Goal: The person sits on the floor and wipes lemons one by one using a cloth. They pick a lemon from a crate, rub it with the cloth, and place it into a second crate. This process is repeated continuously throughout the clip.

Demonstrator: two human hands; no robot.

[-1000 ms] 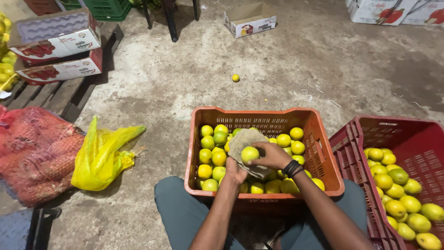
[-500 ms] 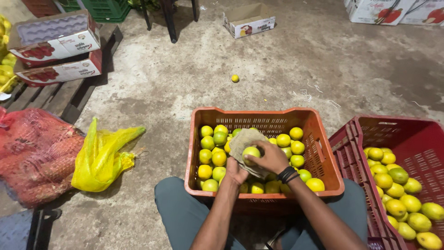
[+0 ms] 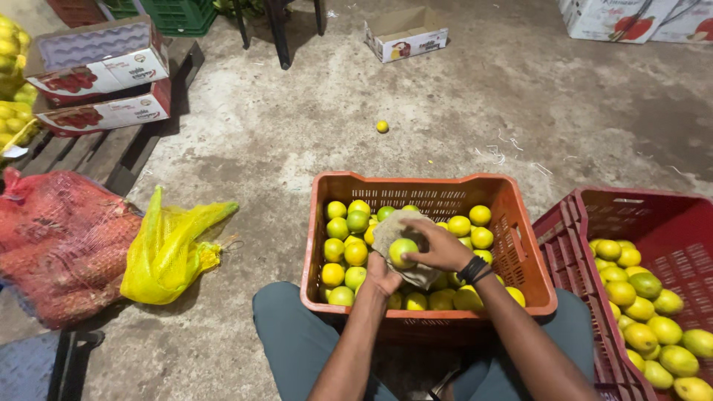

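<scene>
While left hand (image 3: 384,276) cups cloth (image 3: 392,226), right hand (image 3: 443,245) grips yellow-green fruit (image 3: 403,252), wiping. Orange crate (image 3: 512,245) half full, unwiped; red crate (image 3: 564,245) holds some done, I judge.

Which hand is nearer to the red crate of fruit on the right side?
The right hand. It lies over the orange crate, on the side toward the red crate. The left hand is farther away, under the cloth and the held fruit.
</scene>
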